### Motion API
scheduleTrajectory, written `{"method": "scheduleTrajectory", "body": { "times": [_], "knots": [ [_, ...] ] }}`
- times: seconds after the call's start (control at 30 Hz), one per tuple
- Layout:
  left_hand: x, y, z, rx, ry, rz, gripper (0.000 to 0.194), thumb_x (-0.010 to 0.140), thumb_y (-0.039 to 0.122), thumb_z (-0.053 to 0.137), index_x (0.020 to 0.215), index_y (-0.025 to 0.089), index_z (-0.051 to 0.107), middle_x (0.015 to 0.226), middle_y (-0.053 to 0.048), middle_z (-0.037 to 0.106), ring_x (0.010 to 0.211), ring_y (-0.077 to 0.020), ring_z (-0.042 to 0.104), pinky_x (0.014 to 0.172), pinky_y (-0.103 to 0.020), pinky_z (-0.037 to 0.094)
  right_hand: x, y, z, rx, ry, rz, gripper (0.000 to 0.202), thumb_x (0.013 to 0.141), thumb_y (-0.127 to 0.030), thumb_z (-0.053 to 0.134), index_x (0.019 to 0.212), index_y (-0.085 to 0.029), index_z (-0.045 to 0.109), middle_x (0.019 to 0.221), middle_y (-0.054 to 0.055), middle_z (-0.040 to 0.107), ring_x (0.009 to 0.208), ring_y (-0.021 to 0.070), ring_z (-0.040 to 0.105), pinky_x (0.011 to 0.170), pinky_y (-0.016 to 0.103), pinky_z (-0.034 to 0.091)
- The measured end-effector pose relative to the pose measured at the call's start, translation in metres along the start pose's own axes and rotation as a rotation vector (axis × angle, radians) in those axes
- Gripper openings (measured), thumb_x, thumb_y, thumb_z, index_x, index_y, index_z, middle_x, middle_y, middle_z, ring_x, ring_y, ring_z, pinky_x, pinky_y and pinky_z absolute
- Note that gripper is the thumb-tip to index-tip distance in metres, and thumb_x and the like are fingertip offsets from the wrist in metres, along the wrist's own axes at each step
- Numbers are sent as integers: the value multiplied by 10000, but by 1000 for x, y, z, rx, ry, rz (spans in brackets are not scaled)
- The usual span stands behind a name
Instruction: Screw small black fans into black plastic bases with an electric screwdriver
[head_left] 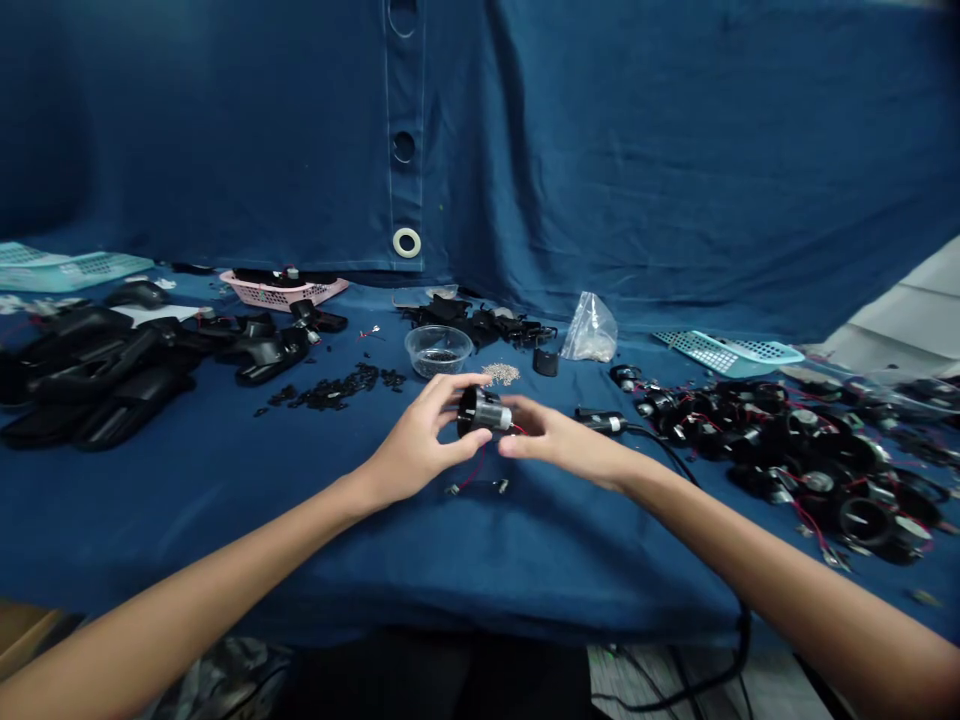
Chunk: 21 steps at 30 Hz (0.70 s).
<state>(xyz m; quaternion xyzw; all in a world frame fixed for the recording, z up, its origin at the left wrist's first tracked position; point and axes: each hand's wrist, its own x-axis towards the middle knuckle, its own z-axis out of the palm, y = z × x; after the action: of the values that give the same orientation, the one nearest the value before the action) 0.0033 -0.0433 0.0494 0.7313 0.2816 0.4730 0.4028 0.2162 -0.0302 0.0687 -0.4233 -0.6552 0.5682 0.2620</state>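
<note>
Near the middle of the blue cloth, my left hand [427, 435] is wrapped round a black motor housing [484, 411] with a silver motor end pointing right. Its fingers and thumb press on the housing from the left. My right hand [544, 437] is at the motor end, fingers curled with the thumb below; red wires pass beside it, and what its fingertips grip is hidden. Red and dark wires with small metal connectors [501, 486] hang below the housing. Just behind the hands lies a pile of small screws [501, 374].
Black shells [127, 375] lie left, small black parts [337, 388] nearer centre. Behind are a clear bowl [439, 352], a plastic bag [592, 330] and a pink basket [285, 292]. A corded black tool [601, 421] and more motor housings [817, 450] lie right.
</note>
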Motion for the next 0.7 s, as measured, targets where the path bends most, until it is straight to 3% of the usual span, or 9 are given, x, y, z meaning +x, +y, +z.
{"method": "scheduleTrajectory", "body": {
  "times": [0.1,0.2,0.27,0.37,0.5,0.6,0.7],
  "knots": [
    [-4,-5,2,-179,15,-78,436,845,233,668,1221,229,446,1324,-80,520,1185,-198,577,1039,-373,486,-1,5,1,-62,-93,21,311,811,-390,689,989,-137,654,956,64,710,961,180,647,970,348,447],
    [-5,-15,1,-118,50,-126,445,805,261,713,1170,224,461,1270,-84,566,1179,-211,583,1056,-398,471,-2,3,-1,-15,-23,0,238,843,-377,647,784,-147,629,716,14,668,737,132,646,790,276,490],
    [-4,-24,-1,-28,66,-151,457,775,296,744,1148,222,491,1244,-85,583,1188,-226,571,1068,-422,453,-3,-1,-5,29,30,16,241,830,-388,668,791,-152,632,666,-8,626,665,106,624,703,241,493],
    [-3,-38,-5,18,52,-192,479,756,322,761,1145,214,502,1233,-94,580,1172,-237,571,1052,-448,452,-3,-8,-14,209,34,118,254,802,-373,708,919,-157,643,634,-29,583,606,89,602,768,297,552],
    [-3,-50,-6,69,-23,-219,688,748,307,769,1319,227,393,1261,-108,542,1242,-239,522,1090,-455,411,2,-14,-19,302,16,174,369,737,-279,764,1050,-168,603,682,-27,613,575,79,597,772,346,579],
    [-4,-58,-4,275,-87,-191,759,782,327,740,1411,257,321,1291,-100,480,1267,-248,484,1112,-473,379,13,-13,-20,144,34,89,337,723,-284,758,1002,-165,612,808,5,647,703,114,652,742,295,555],
    [-2,-69,-3,474,-81,-176,747,800,347,720,1422,250,318,1293,-100,419,1259,-273,462,1102,-491,373,31,-5,-23,-191,143,-76,228,772,-320,696,919,-159,628,799,12,649,721,124,638,714,272,515]
  ]
}}
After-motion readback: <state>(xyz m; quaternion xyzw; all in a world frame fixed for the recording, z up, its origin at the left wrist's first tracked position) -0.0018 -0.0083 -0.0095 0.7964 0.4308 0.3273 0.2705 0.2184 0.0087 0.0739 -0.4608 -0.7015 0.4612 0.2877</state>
